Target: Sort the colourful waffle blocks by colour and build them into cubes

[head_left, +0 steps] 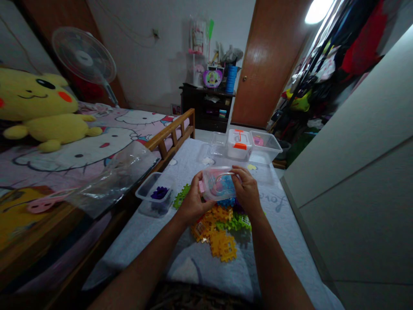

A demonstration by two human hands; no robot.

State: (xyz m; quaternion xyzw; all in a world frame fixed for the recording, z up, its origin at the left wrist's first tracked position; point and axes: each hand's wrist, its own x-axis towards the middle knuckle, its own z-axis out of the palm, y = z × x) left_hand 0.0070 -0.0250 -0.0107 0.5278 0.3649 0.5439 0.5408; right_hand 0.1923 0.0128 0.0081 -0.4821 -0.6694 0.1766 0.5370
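Both my hands hold a small transparent plastic box [219,184] up over the blanket, with pink and blue pieces visible inside it. My left hand [193,202] grips its near left side, and my right hand [247,189] grips its right end. Just below them lies a heap of interlocking plastic toy pieces [219,228] in yellow, orange, green and blue. A green piece [181,196] lies near my left hand. To the left, an open transparent tub [154,193] holds purple pieces.
Several plastic boxes [238,144] with orange clips stand at the far end of the blanket-covered surface [190,262]. On the left are a wooden bed rail [171,135], a crumpled plastic bag [119,178] and a yellow plush toy [41,107]. A pale wall panel [348,193] closes off the right.
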